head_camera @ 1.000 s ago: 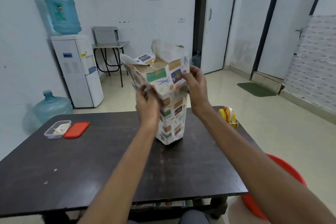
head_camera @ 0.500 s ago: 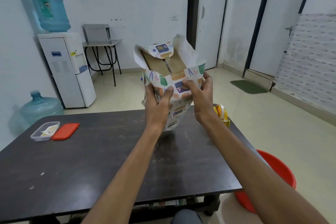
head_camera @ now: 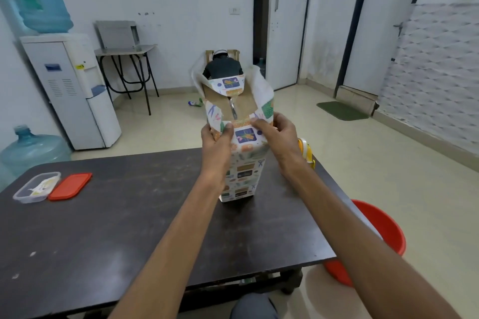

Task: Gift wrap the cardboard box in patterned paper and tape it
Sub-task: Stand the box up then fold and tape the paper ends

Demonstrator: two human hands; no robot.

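The tall box (head_camera: 219, 107) stands on the dark table (head_camera: 124, 220), right between the two hands. Paper (head_camera: 243, 179) with little pictures goes all around it. The left hand (head_camera: 216, 144) and the right hand (head_camera: 281, 137) both pinch the near paper flap at the top (brown cardboard shows there). A yellow tape roll (head_camera: 307, 150) sits just beside the right hand. A red lid (head_camera: 70, 186) lies far past the left hand.

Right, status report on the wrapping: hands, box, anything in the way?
Left hand and right hand pinch the patterned paper at the top. Cardboard box upright on table, top end not yet closed. Nothing blocking; tape dispenser by right wrist.
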